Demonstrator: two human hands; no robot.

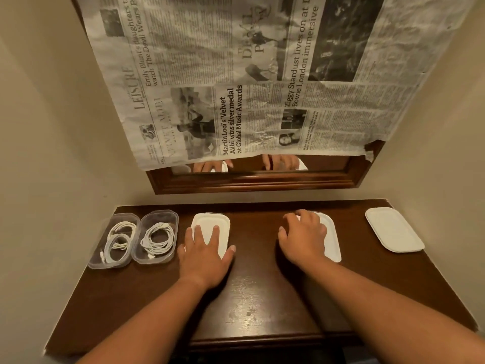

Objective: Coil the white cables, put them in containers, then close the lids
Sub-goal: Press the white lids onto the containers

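Note:
Two clear open containers stand at the table's far left, the outer one (90, 261) and the inner one (172, 222). Each holds a coiled white cable, one (118, 241) in the outer and one (157, 239) in the inner. My left hand (204, 254) presses flat, fingers straight, on a white lid (211, 220) that sits on a third container. My right hand (303, 236) lies with curled fingers over another white lid (332, 240) at centre right. A third loose lid (393, 229) lies at the far right.
The dark wooden table (257, 298) is narrow and boxed in by cream walls left and right. A framed mirror (252, 179) hangs behind it, mostly covered by a newspaper (249, 74), and reflects my hands.

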